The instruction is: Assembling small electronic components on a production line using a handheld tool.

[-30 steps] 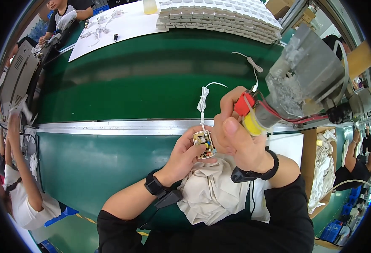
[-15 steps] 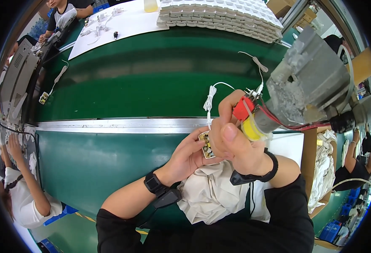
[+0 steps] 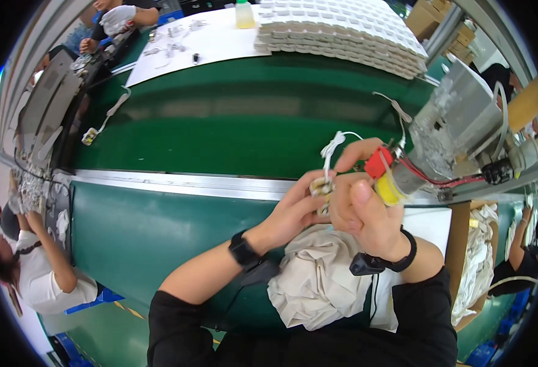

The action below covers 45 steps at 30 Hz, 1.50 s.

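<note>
My left hand (image 3: 293, 211) is closed on a small circuit board (image 3: 322, 186) with a white cable (image 3: 333, 145) running up from it; fingers and blur hide part of the board. Close beside it, my right hand (image 3: 367, 208) is curled with its thumb up and its index finger bent near a red block (image 3: 379, 162). What its fingers hold is hidden. Next to that hand, a grey nozzle-like fixture (image 3: 431, 147) comes in from the right, crusted with clear, lumpy residue, with a yellow band (image 3: 389, 191) and red wires. Below both hands lies a crumpled cream cloth (image 3: 321, 278).
Across the green belt (image 3: 220, 137) lie another board with cable (image 3: 89, 136) and a white cord (image 3: 397, 110). White trays (image 3: 342, 30) are stacked behind, beside a bottle (image 3: 244, 15). A carton of white pieces (image 3: 474, 263) stands right. Co-workers sit left and far left.
The whole view has shifted, so the scene sits farther right. The circuit board has tilted and risen in my left hand. My right hand keeps its curled pose by the red block.
</note>
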Motion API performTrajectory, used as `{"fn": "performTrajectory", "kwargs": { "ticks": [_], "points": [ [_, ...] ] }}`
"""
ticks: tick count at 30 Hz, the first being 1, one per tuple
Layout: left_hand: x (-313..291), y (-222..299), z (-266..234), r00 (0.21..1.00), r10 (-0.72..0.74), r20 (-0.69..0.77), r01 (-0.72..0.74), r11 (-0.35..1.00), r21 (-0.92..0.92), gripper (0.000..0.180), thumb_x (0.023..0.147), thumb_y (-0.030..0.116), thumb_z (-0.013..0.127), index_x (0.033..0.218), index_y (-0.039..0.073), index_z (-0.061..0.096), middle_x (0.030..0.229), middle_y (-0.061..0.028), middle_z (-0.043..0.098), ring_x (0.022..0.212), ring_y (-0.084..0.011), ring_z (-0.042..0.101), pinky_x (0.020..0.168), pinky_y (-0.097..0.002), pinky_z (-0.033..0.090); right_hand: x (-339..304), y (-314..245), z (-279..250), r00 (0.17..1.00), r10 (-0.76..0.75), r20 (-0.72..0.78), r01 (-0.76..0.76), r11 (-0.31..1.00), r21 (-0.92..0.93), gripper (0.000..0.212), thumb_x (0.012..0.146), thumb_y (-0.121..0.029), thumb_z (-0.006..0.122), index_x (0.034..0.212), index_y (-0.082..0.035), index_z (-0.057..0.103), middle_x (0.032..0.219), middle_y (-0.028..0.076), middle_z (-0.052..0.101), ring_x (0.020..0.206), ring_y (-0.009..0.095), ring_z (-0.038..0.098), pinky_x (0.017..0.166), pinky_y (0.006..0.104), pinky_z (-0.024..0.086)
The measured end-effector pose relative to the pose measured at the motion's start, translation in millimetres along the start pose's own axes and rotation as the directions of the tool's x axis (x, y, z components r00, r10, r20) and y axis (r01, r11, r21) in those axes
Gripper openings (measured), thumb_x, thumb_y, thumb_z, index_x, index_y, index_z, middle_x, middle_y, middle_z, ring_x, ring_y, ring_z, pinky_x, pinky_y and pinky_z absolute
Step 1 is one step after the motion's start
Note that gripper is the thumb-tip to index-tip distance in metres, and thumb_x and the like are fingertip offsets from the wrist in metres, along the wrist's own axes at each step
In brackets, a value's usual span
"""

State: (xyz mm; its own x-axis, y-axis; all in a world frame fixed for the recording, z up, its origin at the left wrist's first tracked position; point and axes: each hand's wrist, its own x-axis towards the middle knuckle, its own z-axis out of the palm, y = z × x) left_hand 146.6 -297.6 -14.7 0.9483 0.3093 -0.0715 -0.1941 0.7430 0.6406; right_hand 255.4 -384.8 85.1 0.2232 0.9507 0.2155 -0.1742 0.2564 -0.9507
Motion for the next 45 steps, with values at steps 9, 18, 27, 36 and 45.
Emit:
{"fn": "performTrajectory", "kwargs": {
  "ticks": [9,18,27,36,45],
  "points": [
    [92,33,-25,0.892,0.448,0.065,0.024,-0.191,0.981,0.063,0.08,0.032,0.066,0.124,-0.006,0.042,0.103,-0.0206,0.052,0.094,-0.0381,0.053,0.087,-0.0398,0.045,1,0,11,0.998,0.045,-0.032,-0.043,0.997,0.066,0.035,0.094,-0.034,0.049,0.106,-0.005,0.033,0.049,-0.002,0.03,0.038,0.006,0.028,0.037,0.0219,0.022],
    [6,52,-26,0.832,0.555,-0.03,-0.122,0.235,0.964,0.037,0.083,0.011,0.062,0.116,0.003,0.048,0.1,-0.0143,0.056,0.092,-0.0221,0.057,0.07,-0.0298,0.05,3,2,4,1.0,0.021,-0.012,-0.02,0.999,0.036,0.033,0.094,-0.032,0.048,0.105,-0.005,0.034,0.05,-0.003,0.031,0.038,0.005,0.028,0.037,0.0213,0.023],
    [-52,64,-62,0.848,0.487,-0.211,-0.067,0.492,0.868,0.02,0.087,0.007,0.057,0.107,0.004,0.056,0.097,-0.0047,0.06,0.088,-0.0113,0.057,0.071,-0.0252,0.048,4,5,6,0.999,0.006,0.032,-0.007,0.999,0.039,0.033,0.094,-0.033,0.048,0.103,-0.004,0.035,0.05,-0.003,0.032,0.037,0.005,0.027,0.035,0.021,0.023],
    [-150,236,-197,0.54,0.838,0.079,0.577,-0.436,0.691,0.023,0.08,0.006,0.054,0.102,0.003,0.059,0.103,-0.0139,0.062,0.098,-0.0322,0.057,0.085,-0.0407,0.046,8,11,8,0.999,-0.032,0.025,0.031,0.999,0.017,0.035,0.093,-0.036,0.049,0.1,-0.005,0.035,0.049,-0.003,0.031,0.036,0.005,0.025,0.034,0.0214,0.022],
    [-220,309,-277,0.582,0.777,-0.24,0.809,-0.582,0.078,0.045,0.084,0.02,0.059,0.124,0.008,0.045,0.12,-0.0106,0.054,0.123,-0.0253,0.042,0.093,-0.0565,0.037,8,13,6,0.999,-0.032,0.035,0.031,0.999,0.028,0.035,0.092,-0.037,0.05,0.1,-0.006,0.036,0.049,-0.003,0.031,0.035,0.005,0.025,0.033,0.0214,0.021]
  ]
}}
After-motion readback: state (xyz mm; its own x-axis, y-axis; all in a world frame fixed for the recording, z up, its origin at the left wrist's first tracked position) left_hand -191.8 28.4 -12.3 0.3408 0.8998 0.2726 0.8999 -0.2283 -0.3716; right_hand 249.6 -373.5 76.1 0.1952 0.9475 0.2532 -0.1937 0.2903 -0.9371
